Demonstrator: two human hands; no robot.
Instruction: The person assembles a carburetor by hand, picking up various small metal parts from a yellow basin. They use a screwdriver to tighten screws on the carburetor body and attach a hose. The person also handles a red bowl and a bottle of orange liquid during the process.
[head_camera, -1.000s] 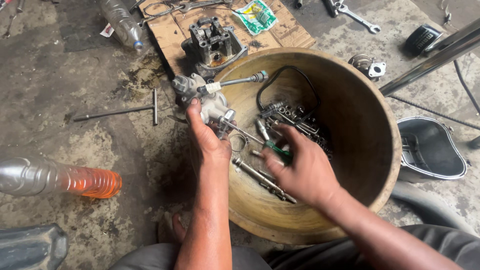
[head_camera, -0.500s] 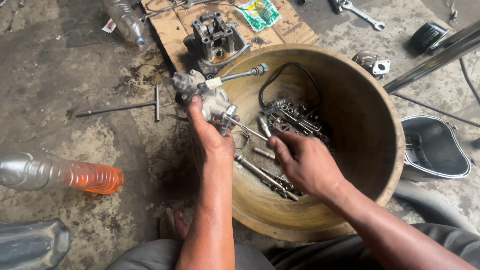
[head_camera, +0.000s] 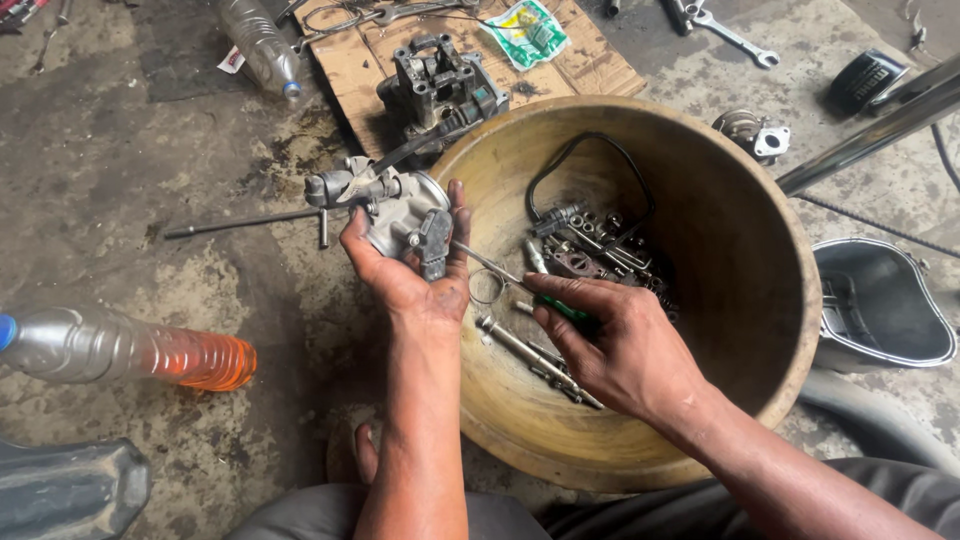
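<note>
Left hand (head_camera: 415, 275) is closed around the carburetor body (head_camera: 395, 210) at the wooden bowl's (head_camera: 790, 300) 9 o'clock rim. Right hand (head_camera: 625, 345) grips a green-handled screwdriver (head_camera: 520, 285), tip at the carburetor. Step looks like working a screw; next move needs the tip seated square.

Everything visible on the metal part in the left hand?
The carburetor-like part is a grey cast-metal body, grimy, with a rounded bowl section, a stubby fitting at its left end and a small dark block on the side nearest the camera. The left hand grips it from below, over the rim of the wooden bowl. The thin tool in the right hand points at it; contact is unclear.
</note>
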